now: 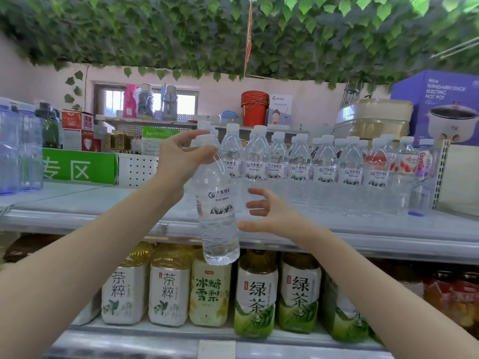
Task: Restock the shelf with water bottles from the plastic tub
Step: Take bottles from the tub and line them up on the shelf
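Up in front of the top shelf (77, 203), the left hand (181, 159) is holding a water bottle (217, 203) by its neck, fingers (197, 134) wrapping round just under the white cap. So it's hanging upright (well, leaning a touch) in the air, with its base dipping below the shelf edge. The right hand (274, 213) is hovering just beside the bottle's lower half, its fingers spread and loose, gripping nothing. Its thumb tip is sitting right at the bottle's side, and I can't tell if it's actually touching. Behind them, a row of matching bottles (324, 169) is standing on the right part of that shelf, packed close together. Down on the lower shelf (259, 332), big tea bottles (256, 288) are lining up side by side.
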`<state>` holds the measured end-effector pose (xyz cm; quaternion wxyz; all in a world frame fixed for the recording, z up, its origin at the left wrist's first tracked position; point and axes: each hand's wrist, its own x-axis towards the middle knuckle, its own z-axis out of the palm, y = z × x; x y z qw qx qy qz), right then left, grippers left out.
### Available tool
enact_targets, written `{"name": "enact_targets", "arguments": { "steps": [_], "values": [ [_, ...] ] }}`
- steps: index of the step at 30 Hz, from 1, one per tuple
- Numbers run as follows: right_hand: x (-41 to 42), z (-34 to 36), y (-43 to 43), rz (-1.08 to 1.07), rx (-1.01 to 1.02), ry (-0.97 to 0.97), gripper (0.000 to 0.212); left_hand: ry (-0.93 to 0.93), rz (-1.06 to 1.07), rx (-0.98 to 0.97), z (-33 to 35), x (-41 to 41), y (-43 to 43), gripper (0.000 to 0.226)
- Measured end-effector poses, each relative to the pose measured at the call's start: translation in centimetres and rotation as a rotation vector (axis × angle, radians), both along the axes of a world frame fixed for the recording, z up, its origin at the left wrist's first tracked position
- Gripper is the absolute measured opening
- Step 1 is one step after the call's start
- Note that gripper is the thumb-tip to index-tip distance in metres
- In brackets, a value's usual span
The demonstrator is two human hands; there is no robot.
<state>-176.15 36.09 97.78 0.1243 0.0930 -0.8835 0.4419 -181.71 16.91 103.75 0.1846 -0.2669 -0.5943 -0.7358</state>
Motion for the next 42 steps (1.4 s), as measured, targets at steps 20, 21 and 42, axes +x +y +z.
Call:
{"name": "enact_targets", "arguments": {
  "steps": [20,21,42],
  "values": [
    [3.1,-1.1,6.3,-0.114,-0.016,0.201,0.079,0.042,-0.202,-0.236,2.0,1.6,5.9,0.042],
    [3.2,-1.1,6.8,-0.121,-0.013,0.203,0.077,0.047,-0.207,-0.261,1.9,1.5,5.9,0.042],
    [-3.1,0.3,9.1,-0.417,-0.231,0.284,0.097,0.442,0.519,-0.982,-11.1,-2.5,9.2,0.031]
  ]
}}
